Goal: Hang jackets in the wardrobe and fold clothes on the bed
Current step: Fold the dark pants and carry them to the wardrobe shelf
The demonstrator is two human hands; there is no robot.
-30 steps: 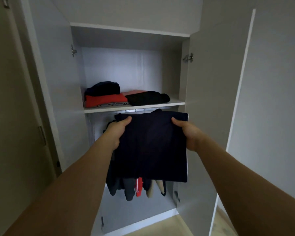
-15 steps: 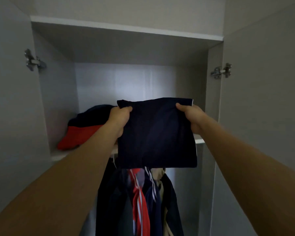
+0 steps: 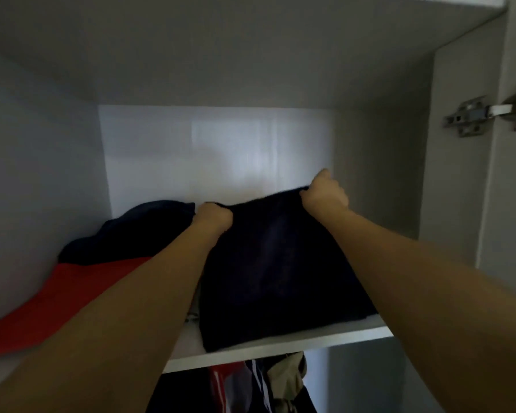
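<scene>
both hands, left [image 3: 214, 216] and right [image 3: 325, 195], pinch the far corners of the folded top [image 3: 277, 272], which lies toward the person on the shelf [image 3: 280, 347].

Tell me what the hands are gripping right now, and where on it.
Both hold the folded dark navy garment by its far edge: the left hand at the far left corner, the right hand at the far right corner. It lies on the wardrobe shelf.
</scene>
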